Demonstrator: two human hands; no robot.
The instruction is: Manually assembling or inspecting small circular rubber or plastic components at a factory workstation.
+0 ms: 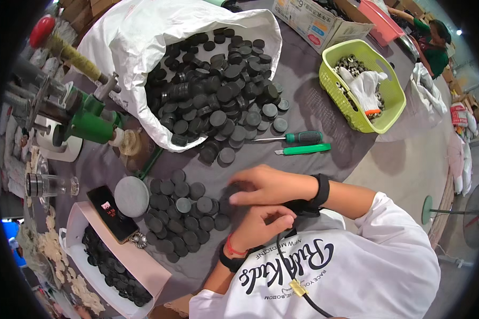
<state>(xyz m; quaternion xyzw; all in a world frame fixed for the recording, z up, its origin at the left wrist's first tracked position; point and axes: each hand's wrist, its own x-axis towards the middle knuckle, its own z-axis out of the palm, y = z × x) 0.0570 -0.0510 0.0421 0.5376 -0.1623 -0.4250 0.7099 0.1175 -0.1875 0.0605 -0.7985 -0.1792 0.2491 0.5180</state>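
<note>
My right hand [266, 186] reaches in from the right over the near side of the table. Its thumb and fingers curl round a dark disc [231, 192] at the right edge of a loose spread of black round discs [178, 212]. Just below it is my left hand [256, 227], with a red string and a black band at the wrist. Its fingers are bent and the thumb lies close to them; whatever they may hold is hidden. Beyond the hands, a large white sack [138, 64] lies open with many more black discs [213, 95] spilling out.
A green-handled screwdriver [303, 137] and green cutter knife [306, 149] lie beyond my hands. The green basket [394, 109] holds metal parts and a glove. At left stand a green hand press [93, 119], a phone [114, 215] and a box of black pieces [138, 260]. Another person [436, 50] is far right.
</note>
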